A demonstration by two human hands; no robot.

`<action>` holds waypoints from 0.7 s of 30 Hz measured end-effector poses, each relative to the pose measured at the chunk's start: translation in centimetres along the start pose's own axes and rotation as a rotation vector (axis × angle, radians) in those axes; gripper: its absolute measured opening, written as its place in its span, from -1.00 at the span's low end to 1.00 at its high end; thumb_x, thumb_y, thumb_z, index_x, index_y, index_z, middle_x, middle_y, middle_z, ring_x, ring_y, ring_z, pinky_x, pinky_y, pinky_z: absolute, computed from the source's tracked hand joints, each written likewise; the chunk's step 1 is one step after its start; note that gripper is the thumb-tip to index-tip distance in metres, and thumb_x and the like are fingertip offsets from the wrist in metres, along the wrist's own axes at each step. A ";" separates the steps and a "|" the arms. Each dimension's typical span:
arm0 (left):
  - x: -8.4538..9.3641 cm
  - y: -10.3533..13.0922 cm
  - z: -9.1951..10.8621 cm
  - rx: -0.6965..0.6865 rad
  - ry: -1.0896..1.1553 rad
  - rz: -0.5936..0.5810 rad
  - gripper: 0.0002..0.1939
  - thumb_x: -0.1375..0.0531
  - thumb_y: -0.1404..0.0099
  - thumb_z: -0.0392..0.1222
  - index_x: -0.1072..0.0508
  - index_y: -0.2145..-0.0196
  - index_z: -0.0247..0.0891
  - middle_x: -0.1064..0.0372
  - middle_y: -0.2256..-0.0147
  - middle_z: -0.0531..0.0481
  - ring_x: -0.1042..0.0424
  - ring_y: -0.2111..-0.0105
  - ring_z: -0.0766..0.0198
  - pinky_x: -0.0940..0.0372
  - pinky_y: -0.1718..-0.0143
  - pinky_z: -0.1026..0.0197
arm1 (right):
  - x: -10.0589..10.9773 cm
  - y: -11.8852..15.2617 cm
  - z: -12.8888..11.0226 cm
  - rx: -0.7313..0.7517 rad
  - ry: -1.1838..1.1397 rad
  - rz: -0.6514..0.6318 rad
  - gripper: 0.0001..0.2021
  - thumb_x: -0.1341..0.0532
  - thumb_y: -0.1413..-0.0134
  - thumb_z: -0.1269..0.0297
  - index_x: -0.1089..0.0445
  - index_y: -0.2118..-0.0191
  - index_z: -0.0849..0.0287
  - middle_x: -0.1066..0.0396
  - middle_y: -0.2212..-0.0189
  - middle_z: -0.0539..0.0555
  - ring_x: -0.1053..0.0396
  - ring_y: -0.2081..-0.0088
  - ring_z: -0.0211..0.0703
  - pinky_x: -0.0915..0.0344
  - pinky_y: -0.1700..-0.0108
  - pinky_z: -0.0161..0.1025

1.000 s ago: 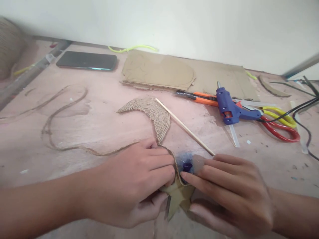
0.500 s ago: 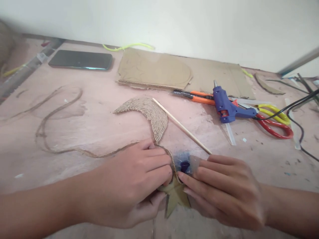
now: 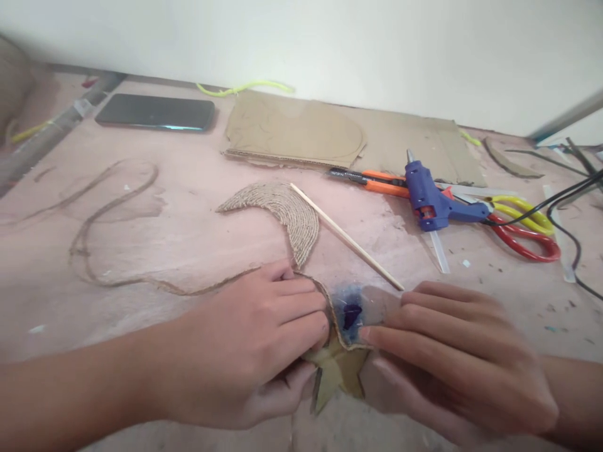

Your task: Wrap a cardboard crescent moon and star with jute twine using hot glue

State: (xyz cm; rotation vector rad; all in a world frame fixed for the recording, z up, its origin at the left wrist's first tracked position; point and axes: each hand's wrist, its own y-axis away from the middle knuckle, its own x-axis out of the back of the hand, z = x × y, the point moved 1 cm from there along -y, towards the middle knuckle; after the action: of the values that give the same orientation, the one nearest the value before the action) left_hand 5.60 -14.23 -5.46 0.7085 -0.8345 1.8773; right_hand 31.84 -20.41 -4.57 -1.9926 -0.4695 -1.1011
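Note:
A small cardboard star (image 3: 336, 370) lies at the bottom centre, with brown twine (image 3: 181, 290) running along its upper edges. My left hand (image 3: 249, 351) is closed, pinching the star's left side, and the twine passes by its fingers. My right hand (image 3: 456, 358) has its index fingertip on the twine at the star's right point; its other fingers are bent together, and its thumb is below. Behind the star is a clear patch with a dark blue blot (image 3: 351, 314). A twine-covered crescent (image 3: 282, 213) and a wooden stick (image 3: 348, 238) lie beyond my hands.
A blue glue gun (image 3: 426, 198) rests beside an orange cutter (image 3: 377, 182) and red-and-yellow scissors (image 3: 522, 229) at the right. Cardboard sheets (image 3: 296, 132) lie near the wall. A phone (image 3: 155, 113) is at the back left. Black cables (image 3: 560, 204) cross the right side.
My right hand has moved right along the star's edge, and the twine now reaches toward the right point. My left hand keeps its grip.

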 end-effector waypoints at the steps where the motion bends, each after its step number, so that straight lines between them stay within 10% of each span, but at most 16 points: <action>1: 0.0 0.0 0.0 -0.003 0.001 0.001 -0.82 -0.21 -0.35 -0.41 -0.31 0.25 -0.16 -0.39 0.35 0.08 -0.39 0.34 0.16 -0.14 0.18 0.02 | 0.1 -0.1 0.1 -0.008 -0.005 -0.005 -0.86 -0.28 -0.30 0.47 -0.52 0.07 0.20 -0.57 0.45 -0.02 -0.43 0.50 -0.22 -0.40 0.46 -0.16; 21: 0.1 -0.4 0.0 -0.010 0.014 -0.036 -0.86 -0.22 -0.41 -0.42 -0.40 0.23 -0.21 -0.45 0.32 0.06 -0.41 0.32 0.19 -0.16 0.18 0.00 | -0.4 0.0 0.5 -0.101 -0.085 0.006 -0.88 -0.25 -0.38 0.46 -0.46 0.04 0.16 -0.63 0.29 0.08 -0.56 0.36 -0.17 -0.52 0.36 -0.19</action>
State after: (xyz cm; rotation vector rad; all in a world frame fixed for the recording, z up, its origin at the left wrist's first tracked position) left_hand 5.90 -14.07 -5.27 0.6992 -0.8160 1.8430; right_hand 31.89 -19.99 -5.06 -2.1340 -0.4602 -1.0586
